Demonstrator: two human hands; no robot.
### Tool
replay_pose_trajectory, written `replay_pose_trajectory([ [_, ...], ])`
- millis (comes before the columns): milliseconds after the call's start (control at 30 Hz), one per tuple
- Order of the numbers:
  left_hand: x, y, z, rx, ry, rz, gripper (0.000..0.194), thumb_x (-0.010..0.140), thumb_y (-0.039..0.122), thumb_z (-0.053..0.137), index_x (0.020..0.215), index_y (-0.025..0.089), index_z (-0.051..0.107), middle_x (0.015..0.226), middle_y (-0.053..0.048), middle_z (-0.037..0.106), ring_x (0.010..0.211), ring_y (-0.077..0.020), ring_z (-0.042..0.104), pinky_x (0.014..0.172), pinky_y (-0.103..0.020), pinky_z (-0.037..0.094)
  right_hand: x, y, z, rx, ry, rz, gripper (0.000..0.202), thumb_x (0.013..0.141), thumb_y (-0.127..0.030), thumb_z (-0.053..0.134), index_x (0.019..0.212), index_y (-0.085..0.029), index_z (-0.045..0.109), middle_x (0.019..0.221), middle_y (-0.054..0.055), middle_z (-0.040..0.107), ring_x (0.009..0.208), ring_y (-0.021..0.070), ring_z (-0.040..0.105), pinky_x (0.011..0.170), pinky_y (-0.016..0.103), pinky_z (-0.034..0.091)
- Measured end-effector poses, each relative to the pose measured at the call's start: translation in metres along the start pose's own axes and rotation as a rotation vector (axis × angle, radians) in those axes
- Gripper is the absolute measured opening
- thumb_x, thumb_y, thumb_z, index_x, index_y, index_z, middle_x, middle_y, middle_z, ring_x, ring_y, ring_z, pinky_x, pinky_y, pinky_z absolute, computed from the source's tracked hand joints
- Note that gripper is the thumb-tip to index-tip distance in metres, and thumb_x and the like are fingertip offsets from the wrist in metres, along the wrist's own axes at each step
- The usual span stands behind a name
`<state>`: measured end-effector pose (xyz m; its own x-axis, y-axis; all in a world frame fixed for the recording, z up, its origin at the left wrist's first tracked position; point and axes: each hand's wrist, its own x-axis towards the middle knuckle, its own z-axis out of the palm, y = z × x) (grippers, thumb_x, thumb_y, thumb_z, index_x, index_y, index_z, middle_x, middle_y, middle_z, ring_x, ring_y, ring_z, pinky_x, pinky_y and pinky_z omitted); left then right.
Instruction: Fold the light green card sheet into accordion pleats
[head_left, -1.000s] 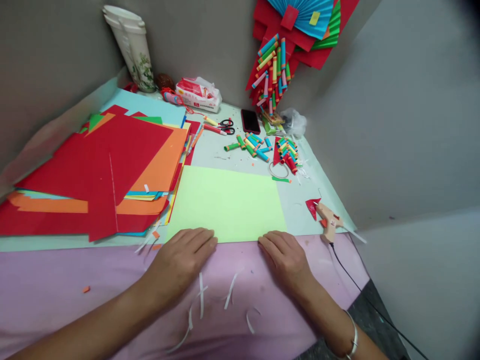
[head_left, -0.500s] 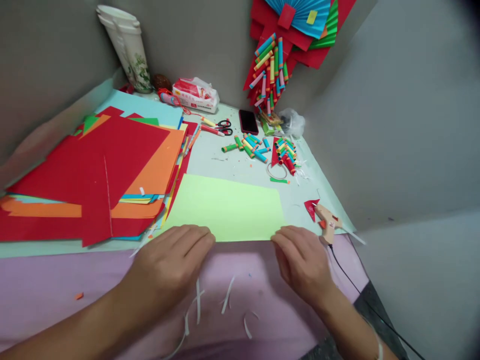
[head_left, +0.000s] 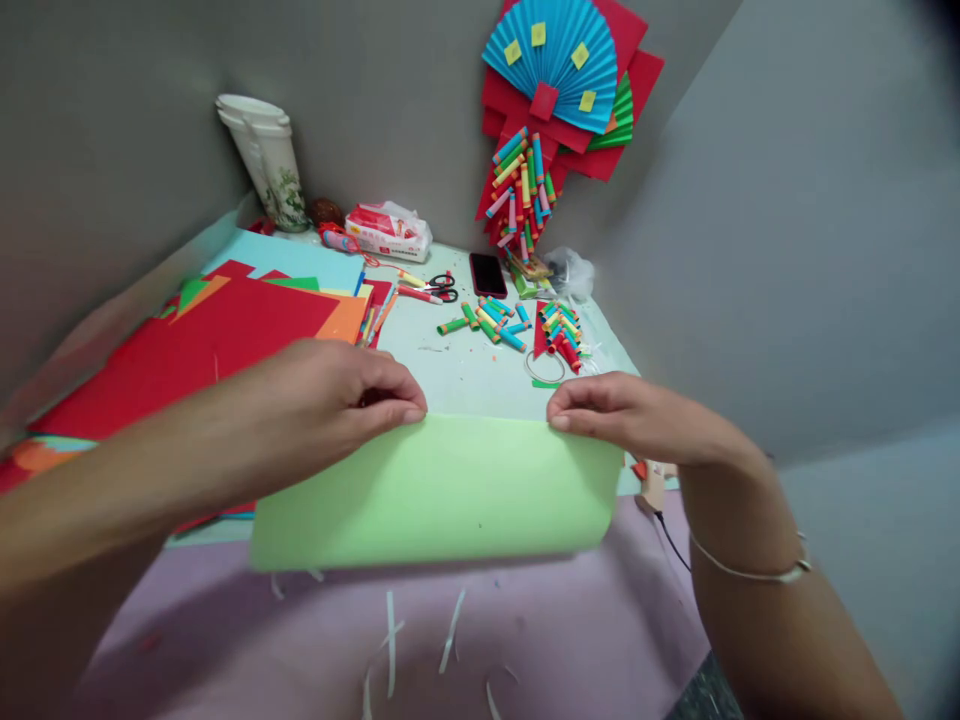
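A light green paper sheet (head_left: 450,490) hangs between my hands, its lower edge curving over the front of the table. My left hand (head_left: 367,395) pinches its top edge left of the middle, thumb against fingers. On the right, my right hand (head_left: 600,405) pinches the same edge. Behind the sheet lie small rolled paper tubes (head_left: 495,318) in several colours and a wire ring (head_left: 544,367). The glue gun (head_left: 654,485) is partly hidden behind my right forearm.
Red paper (head_left: 187,350) and other coloured sheets are stacked at the left. Farther back are scissors (head_left: 444,289), a phone (head_left: 488,274), a tissue pack (head_left: 388,231) and white cups (head_left: 266,160). A blue paper fan decoration (head_left: 555,60) hangs on the wall. White strips (head_left: 391,640) lie in front.
Both hands have moved up and away from me, lifting the green sheet's edge, and the sheet now hangs toward me. The camera view has tilted upward.
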<state>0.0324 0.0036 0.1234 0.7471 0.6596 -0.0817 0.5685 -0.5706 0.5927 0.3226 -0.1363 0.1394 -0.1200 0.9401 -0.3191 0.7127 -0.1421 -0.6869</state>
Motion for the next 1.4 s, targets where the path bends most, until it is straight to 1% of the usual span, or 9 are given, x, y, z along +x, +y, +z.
replay_pose_trajectory([
  [233, 0.066, -0.051, 0.032, -0.135, -0.301, -0.169, 0.03, 0.072, 0.044, 0.057, 0.081, 0.021, 0.073, 0.071, -0.002, 0.069, 0.063, -0.0184, 0.062, 0.054, -0.025, 0.043, 0.066, 0.044, 0.003, 0.131, -0.086, 0.121, 0.023, 0.087, -0.043, 0.064, 0.09, -0.02, 0.068, 0.077, -0.003, 0.062, 0.068, 0.011, 0.052, 0.063, 0.023, 0.04],
  [533, 0.055, -0.039, -0.006, -0.26, -0.392, -0.192, 0.045, 0.072, 0.064, 0.061, 0.095, 0.029, 0.075, 0.086, 0.002, 0.073, 0.072, -0.0195, 0.066, 0.057, -0.025, 0.046, 0.065, 0.039, -0.021, 0.234, -0.18, 0.039, 0.03, 0.085, -0.048, 0.067, 0.093, -0.019, 0.068, 0.08, -0.002, 0.062, 0.068, 0.0107, 0.052, 0.064, 0.024, 0.042],
  [633, 0.065, -0.058, 0.017, -0.185, -0.339, -0.222, 0.039, 0.073, 0.056, 0.057, 0.09, 0.026, 0.075, 0.08, 0.001, 0.074, 0.073, -0.0209, 0.066, 0.058, -0.025, 0.046, 0.077, 0.045, -0.002, 0.034, -0.016, 0.05, 0.023, 0.089, -0.04, 0.062, 0.093, -0.019, 0.068, 0.084, 0.0, 0.066, 0.074, 0.0132, 0.056, 0.068, 0.026, 0.045],
  [733, 0.075, -0.08, 0.048, -0.062, -0.24, -0.159, 0.034, 0.072, 0.048, 0.055, 0.083, 0.022, 0.074, 0.084, -0.001, 0.076, 0.081, -0.0216, 0.067, 0.066, -0.025, 0.046, 0.085, 0.048, 0.037, -0.182, 0.334, -0.134, 0.018, 0.09, -0.023, 0.054, 0.1, -0.018, 0.069, 0.102, 0.006, 0.07, 0.094, 0.0182, 0.063, 0.087, 0.033, 0.049],
  [833, 0.08, -0.091, 0.065, -0.029, -0.196, -0.148, 0.037, 0.072, 0.047, 0.052, 0.085, 0.021, 0.075, 0.084, -0.001, 0.076, 0.083, -0.0212, 0.066, 0.07, -0.025, 0.045, 0.081, 0.049, 0.081, -0.269, 0.28, -0.429, 0.042, 0.089, -0.007, 0.043, 0.123, -0.018, 0.064, 0.124, 0.01, 0.068, 0.117, 0.0186, 0.061, 0.103, 0.038, 0.048],
  [967, 0.081, -0.094, 0.067, -0.021, -0.184, -0.135, 0.039, 0.073, 0.047, 0.052, 0.089, 0.021, 0.075, 0.087, -0.002, 0.076, 0.085, -0.0209, 0.065, 0.073, -0.026, 0.044, 0.061, 0.054, 0.12, -0.371, 0.282, -0.457, 0.063, 0.08, 0.004, 0.039, 0.14, -0.011, 0.054, 0.145, 0.016, 0.056, 0.136, 0.0231, 0.05, 0.112, 0.045, 0.044],
  [1167, 0.08, -0.095, 0.068, -0.027, -0.179, -0.124, 0.034, 0.075, 0.045, 0.053, 0.087, 0.023, 0.076, 0.087, -0.001, 0.076, 0.084, -0.0208, 0.065, 0.073, -0.027, 0.044, 0.027, 0.05, 0.116, -0.041, 0.05, -0.403, 0.054, 0.083, 0.002, 0.037, 0.115, -0.024, 0.072, 0.082, -0.003, 0.076, 0.074, 0.0102, 0.07, 0.074, 0.023, 0.057],
  [1300, 0.082, -0.098, 0.071, -0.011, -0.172, -0.115, 0.036, 0.077, 0.045, 0.052, 0.09, 0.022, 0.076, 0.089, -0.002, 0.077, 0.085, -0.0206, 0.066, 0.074, -0.027, 0.044, 0.028, 0.052, 0.123, -0.179, 0.341, -0.393, 0.057, 0.08, -0.001, 0.042, 0.13, -0.017, 0.063, 0.119, 0.009, 0.073, 0.113, 0.0188, 0.066, 0.098, 0.039, 0.052],
  [1400, 0.083, -0.099, 0.072, 0.011, -0.182, -0.111, 0.037, 0.077, 0.045, 0.051, 0.089, 0.021, 0.076, 0.085, -0.001, 0.077, 0.081, -0.0189, 0.065, 0.071, -0.026, 0.044, 0.031, 0.056, 0.138, -0.153, 0.235, -0.583, 0.044, 0.08, 0.0, 0.042, 0.108, -0.02, 0.07, 0.108, 0.007, 0.076, 0.109, 0.0169, 0.068, 0.096, 0.036, 0.053],
])
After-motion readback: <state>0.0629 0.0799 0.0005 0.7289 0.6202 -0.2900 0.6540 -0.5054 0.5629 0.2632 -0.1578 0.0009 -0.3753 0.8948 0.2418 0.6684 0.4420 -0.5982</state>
